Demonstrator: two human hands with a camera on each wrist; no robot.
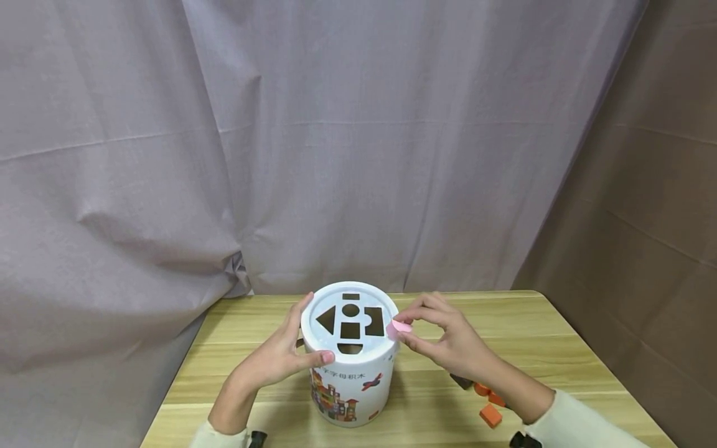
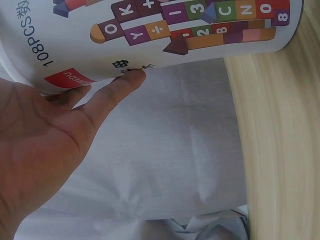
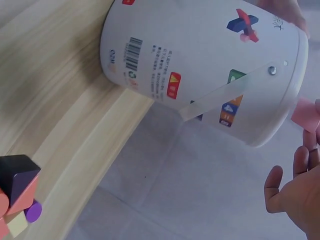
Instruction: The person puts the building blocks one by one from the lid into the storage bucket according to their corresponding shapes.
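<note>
A white toy bucket (image 1: 350,379) with printed blocks on its wall stands on a wooden table (image 1: 504,330). Its lid (image 1: 319,339) has several shaped holes. My left hand (image 1: 282,356) grips the bucket's left side near the top, thumb on the front rim. In the left wrist view my left hand (image 2: 45,145) lies with its fingers against the bucket (image 2: 165,30). My right hand (image 1: 434,336) pinches a small pink block (image 1: 400,326) at the lid's right edge. The right wrist view shows the pink block (image 3: 305,114) beside the bucket (image 3: 210,60), above my right hand (image 3: 295,195).
Loose blocks (image 1: 487,401), orange and dark, lie on the table under my right forearm; the right wrist view shows these blocks (image 3: 17,192) near the table's edge. A grey curtain (image 1: 336,155) hangs behind the table. A brown wall (image 1: 644,218) stands at the right.
</note>
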